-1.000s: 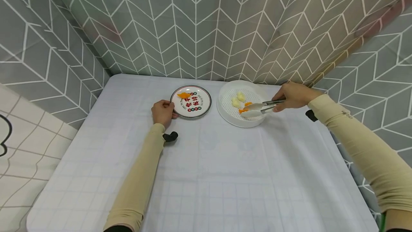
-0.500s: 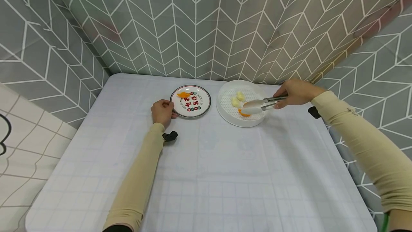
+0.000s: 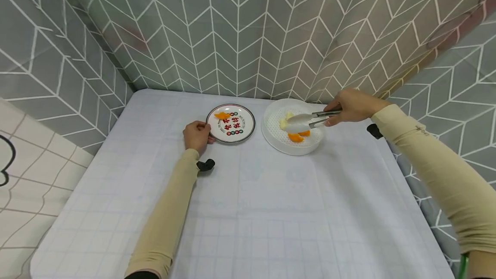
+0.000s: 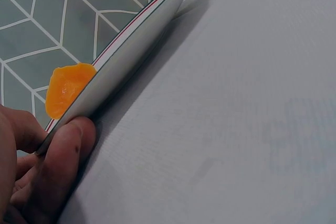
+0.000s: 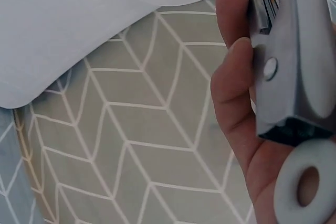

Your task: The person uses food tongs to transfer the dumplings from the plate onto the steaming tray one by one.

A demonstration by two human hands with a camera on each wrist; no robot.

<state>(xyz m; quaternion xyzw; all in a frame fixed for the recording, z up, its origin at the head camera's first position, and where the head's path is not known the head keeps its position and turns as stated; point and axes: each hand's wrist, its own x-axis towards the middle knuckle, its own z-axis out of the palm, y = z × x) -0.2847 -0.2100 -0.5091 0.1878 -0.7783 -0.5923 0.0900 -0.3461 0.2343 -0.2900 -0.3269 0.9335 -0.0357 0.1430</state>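
Observation:
In the head view my left hand [image 3: 196, 137] pinches the near-left rim of a small white plate [image 3: 245, 129] with red print and a dark rim. An orange piece of food [image 3: 222, 116] lies on that plate; the left wrist view shows the plate's edge [image 4: 131, 51] between thumb and fingers. My right hand [image 3: 350, 106] grips metal tongs [image 3: 301, 119] with broad pale ends. These ends are over a round white tray [image 3: 271, 139], partly covering some pale yellow chunks [image 3: 283, 124]. Orange pieces [image 3: 296, 137] lie just below them. Whether the tongs hold anything is hidden.
Both dishes stand side by side near the far edge of a table covered with a white cloth [image 3: 248, 210]. A grey patterned curtain [image 3: 232, 33] rises directly behind. In the right wrist view, a white ring [image 5: 286, 198] hangs at the tongs' hinge end.
My right hand has moved the tongs from the orange pieces up and left, over the yellow chunks. More of the orange pieces shows now. The left hand stays on the plate rim.

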